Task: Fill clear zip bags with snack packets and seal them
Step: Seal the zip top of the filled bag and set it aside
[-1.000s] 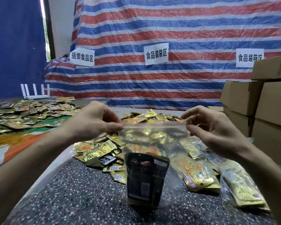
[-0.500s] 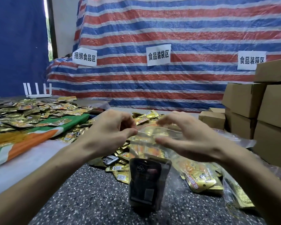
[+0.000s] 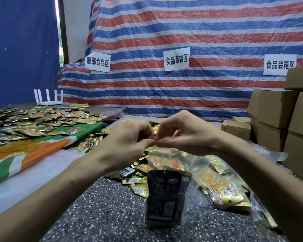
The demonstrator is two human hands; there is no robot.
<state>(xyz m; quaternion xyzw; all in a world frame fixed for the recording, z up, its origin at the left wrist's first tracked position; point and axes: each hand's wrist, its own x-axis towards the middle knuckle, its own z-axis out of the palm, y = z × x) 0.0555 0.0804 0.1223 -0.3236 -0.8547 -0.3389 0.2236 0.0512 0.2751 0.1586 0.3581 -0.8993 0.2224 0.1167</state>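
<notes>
While the left hand (image 3: 128,142) and right hand (image 3: 185,137) pinched the clear zip bag (image 3: 173,163) at its top edge, thumb tips touching, it hung directly below that grip holding a dark packet (image 3: 166,194), filled but seemingly mid-seal, with loose packets (image 3: 136,185) beneath awaiting bags.

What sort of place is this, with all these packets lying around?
Likely a makeshift food-packing workshop: heaps of snack packets, stacked cartons, and paper signs on a striped tarp. The left hand and right hand pinch a zip bag's top.
</notes>
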